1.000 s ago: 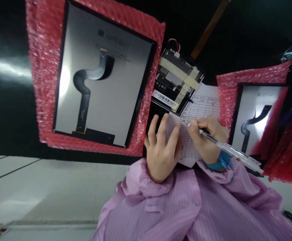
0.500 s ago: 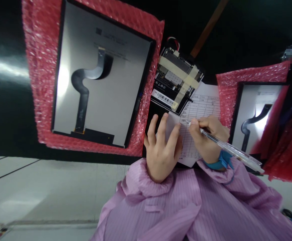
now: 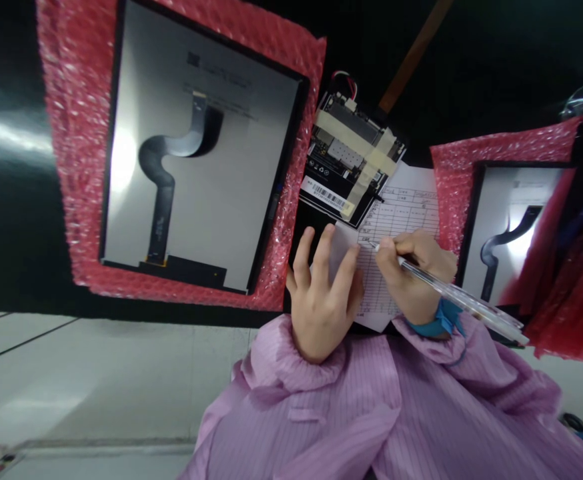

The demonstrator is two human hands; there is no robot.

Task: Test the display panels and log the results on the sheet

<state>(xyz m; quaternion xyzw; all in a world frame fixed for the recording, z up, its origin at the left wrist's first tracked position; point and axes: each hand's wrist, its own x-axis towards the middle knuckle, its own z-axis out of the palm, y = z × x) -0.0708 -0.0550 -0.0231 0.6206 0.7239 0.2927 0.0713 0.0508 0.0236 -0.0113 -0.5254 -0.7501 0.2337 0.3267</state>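
Note:
In the head view my right hand (image 3: 419,273) grips a clear pen (image 3: 461,300), its tip on the printed form (image 3: 396,213). Ruled rows with handwriting show on this sheet. My left hand (image 3: 324,300) lies with its fingers spread over the left edge of the paper and the dark table. Just beyond the fingertips is a circuit board with a black battery (image 3: 351,160), crossed by strips of cream tape and bearing a barcode label. It overlaps the form's upper left corner.
To the left a large display panel (image 3: 231,193) lies on red bubble wrap (image 3: 61,167), its ribbon cable curving across the back. A smaller panel (image 3: 501,200) rests on more red bubble wrap (image 3: 501,147) at right. The dark table's front edge runs close to my body.
The pen tip has shifted very slightly left along the form. My left hand stays in place, and the whole view has drifted a little.

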